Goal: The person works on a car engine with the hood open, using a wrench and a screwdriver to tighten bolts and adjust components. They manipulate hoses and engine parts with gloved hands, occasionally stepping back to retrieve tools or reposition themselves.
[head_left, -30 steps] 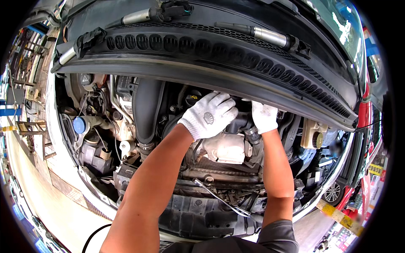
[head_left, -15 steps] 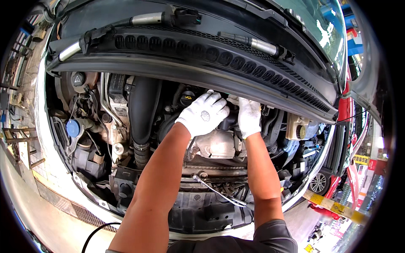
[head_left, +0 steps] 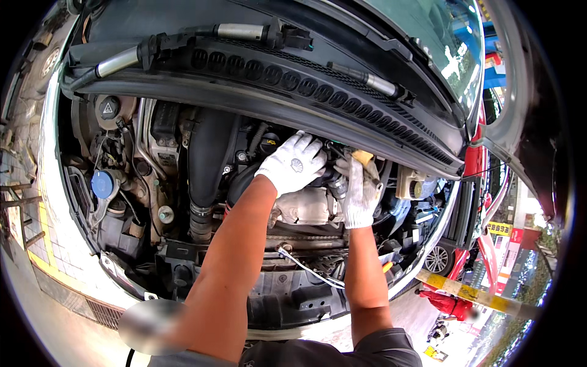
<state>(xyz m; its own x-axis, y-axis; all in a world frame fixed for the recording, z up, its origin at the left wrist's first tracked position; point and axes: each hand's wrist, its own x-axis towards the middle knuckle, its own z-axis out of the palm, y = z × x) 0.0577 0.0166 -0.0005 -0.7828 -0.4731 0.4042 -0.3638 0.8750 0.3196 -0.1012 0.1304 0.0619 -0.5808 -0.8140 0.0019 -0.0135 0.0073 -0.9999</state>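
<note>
My left hand (head_left: pixel 290 165), in a white knit glove, rests with fingers slightly apart and bent over engine parts beneath the cowl edge, beside the black filler cap (head_left: pixel 269 144) with a yellow symbol; its thumb is hidden. My right hand (head_left: pixel 361 199), gloved and dirtier on the side showing, is closed at a small yellowish item (head_left: pixel 363 156) under the cowl, too unclear to name. Below both hands lies a silver heat shield (head_left: pixel 306 210); left of them runs a wide black intake duct (head_left: pixel 206 153).
The black cowl panel (head_left: pixel 257 92) with two wiper motor-like arms overhangs the bay. A blue-capped reservoir (head_left: pixel 103 183) sits left, a translucent reservoir (head_left: pixel 405 182) right. A person in red (head_left: pixel 446 303) is by a red car (head_left: pixel 489 269) and yellow-striped post (head_left: pixel 513 306).
My right hand has turned and shifted slightly down, and a yellowish item now shows at its fingers. My left hand stays nearly in place. The whole view has shifted.
</note>
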